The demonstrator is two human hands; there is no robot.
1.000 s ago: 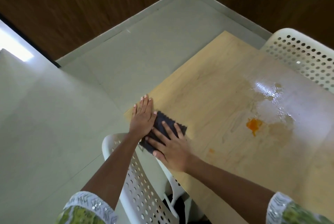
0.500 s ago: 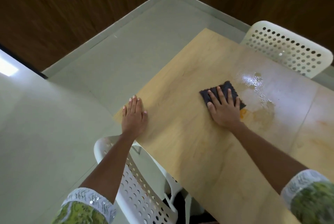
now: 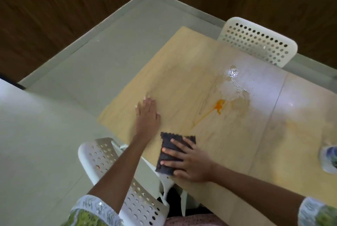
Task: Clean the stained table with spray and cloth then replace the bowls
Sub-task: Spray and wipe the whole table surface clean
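A light wooden table (image 3: 191, 58) carries an orange stain (image 3: 218, 106) with a thin orange streak trailing toward me, and a wet shiny patch (image 3: 232, 87) just beyond it. A dark grey cloth (image 3: 167, 145) lies flat at the table's near edge. My right hand (image 3: 189, 162) presses on the cloth with straight spread fingers. My left hand (image 3: 147, 114) rests flat on the bare tabletop, left of the cloth, fingers straight. A blurred white and blue thing (image 3: 330, 158), perhaps a bowl, shows at the right edge.
One white perforated chair (image 3: 113, 167) stands at the table's near side beneath my arms, another (image 3: 259, 41) at the far side. Grey floor (image 3: 73, 83) lies to the left, dark wood wall panels behind.
My right hand has dragged the cloth from beside the orange stain back to the near edge, leaving an orange streak. My left hand stays flat on the table.
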